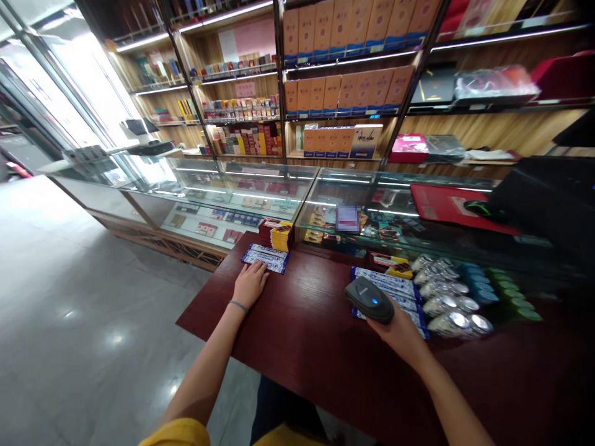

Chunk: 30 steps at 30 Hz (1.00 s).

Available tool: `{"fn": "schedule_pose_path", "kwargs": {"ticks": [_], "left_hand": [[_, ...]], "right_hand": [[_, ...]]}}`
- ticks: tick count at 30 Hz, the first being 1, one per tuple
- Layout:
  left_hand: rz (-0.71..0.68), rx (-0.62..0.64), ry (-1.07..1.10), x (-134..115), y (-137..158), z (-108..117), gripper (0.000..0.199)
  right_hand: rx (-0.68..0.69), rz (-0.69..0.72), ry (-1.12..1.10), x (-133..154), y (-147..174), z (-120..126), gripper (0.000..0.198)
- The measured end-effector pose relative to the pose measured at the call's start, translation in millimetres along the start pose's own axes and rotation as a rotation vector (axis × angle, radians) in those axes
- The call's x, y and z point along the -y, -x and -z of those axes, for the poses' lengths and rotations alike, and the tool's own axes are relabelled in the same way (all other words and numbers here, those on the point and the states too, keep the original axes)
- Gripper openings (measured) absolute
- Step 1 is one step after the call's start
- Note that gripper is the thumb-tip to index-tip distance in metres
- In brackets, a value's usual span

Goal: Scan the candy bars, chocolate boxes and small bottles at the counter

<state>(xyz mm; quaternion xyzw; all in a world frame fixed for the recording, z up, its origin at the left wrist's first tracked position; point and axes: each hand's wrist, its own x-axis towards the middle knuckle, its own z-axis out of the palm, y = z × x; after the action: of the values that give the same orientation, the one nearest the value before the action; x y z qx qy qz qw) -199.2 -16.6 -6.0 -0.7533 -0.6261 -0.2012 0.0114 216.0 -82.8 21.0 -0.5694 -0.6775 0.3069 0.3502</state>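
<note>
My left hand [250,285] lies flat on the table, fingers stretched out and touching the near edge of some blue-and-white wrapped packets [272,257]. Just behind these stands a stack of yellow and dark red packets [281,235]. My right hand [403,337] is wrapped round the handle of a black barcode scanner [370,301] with a small blue light on top. The scanner is above a row of several more blue-and-white packets [395,286] and hides part of them. Another yellow and dark red stack [395,266] sits behind that row.
Silver-topped containers [450,303], blue items [478,284] and green items [514,294] line the dark red table's [297,334] right side. Behind it run glass display counters [251,186], with a red mat [446,207] and a dark device [548,204] on top.
</note>
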Motion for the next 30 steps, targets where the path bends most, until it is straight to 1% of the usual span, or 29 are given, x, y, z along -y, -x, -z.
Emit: {"fn": "schedule_pose_path", "kwargs": {"ticks": [3,8,11,13,16,21,26,30], "left_hand": [[0.003,-0.004,-0.007,0.0,-0.9,-0.9,0.038],[-0.027,-0.002,-0.062,-2.2,-1.3,1.4,0.039],[-0.050,-0.006,-0.035,-11.7,-3.3,2.9,0.041],[-0.079,-0.009,0.007,-24.6,-6.1,2.3,0.042],[-0.144,0.007,0.077,-54.4,-11.6,-2.5,0.045],[-0.277,0.051,0.207,-121.1,-20.9,-16.5,0.049],[-0.400,0.079,0.320,-187.0,-27.4,-27.3,0.044],[-0.489,0.100,0.413,-232.9,-26.7,-35.8,0.043]], "right_hand": [[0.007,-0.001,-0.009,1.8,0.7,1.5,0.048],[-0.017,0.013,-0.008,2.9,3.8,8.2,0.050],[-0.040,-0.010,-0.005,1.7,7.9,18.4,0.052],[-0.064,-0.032,-0.021,-0.4,11.8,27.5,0.052],[-0.127,-0.055,-0.042,-5.8,19.1,42.5,0.053],[-0.227,-0.096,-0.064,-14.6,35.1,67.5,0.049],[-0.252,-0.111,-0.045,-18.7,52.7,90.9,0.052],[-0.249,-0.132,-0.015,-24.1,66.2,105.7,0.055]]}}
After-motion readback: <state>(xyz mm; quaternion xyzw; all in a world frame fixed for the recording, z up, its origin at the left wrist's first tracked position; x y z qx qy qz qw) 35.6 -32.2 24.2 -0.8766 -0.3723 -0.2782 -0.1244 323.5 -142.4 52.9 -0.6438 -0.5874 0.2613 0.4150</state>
